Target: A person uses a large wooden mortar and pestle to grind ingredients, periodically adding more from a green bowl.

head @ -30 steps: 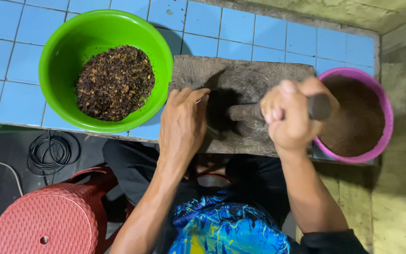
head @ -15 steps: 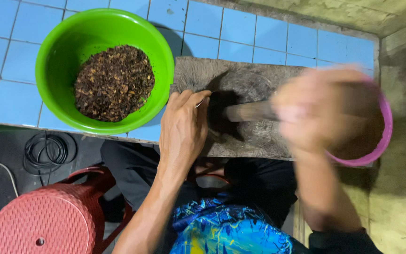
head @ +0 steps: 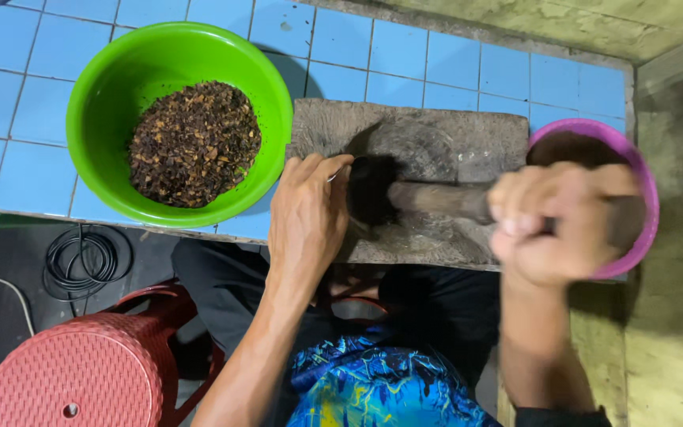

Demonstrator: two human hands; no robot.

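Note:
A flat grey grinding stone [head: 436, 134] lies on the blue-tiled counter [head: 452, 63]. My right hand [head: 563, 221], blurred with motion, grips a stone pestle [head: 436, 199] lying across the slab, its end in a dark pile of spice [head: 371, 190]. My left hand [head: 306, 217] rests flat on the slab's left edge, fingers against the dark pile. A green bowl [head: 96, 103] at the left holds coarse dark brown spice [head: 193, 144]. A pink bowl [head: 634, 170] at the right, partly behind my right hand, holds fine brown powder.
A red plastic stool [head: 69, 368] stands below the counter at the lower left. A coiled black cable [head: 81, 261] lies on the dark floor. A yellowish wall [head: 673, 332] runs along the right. My lap in blue patterned cloth [head: 373, 387] is below the slab.
My right hand has slid to the right along the slab with the pestle, now over the pink bowl's edge. My left hand has stayed beside the dark pile.

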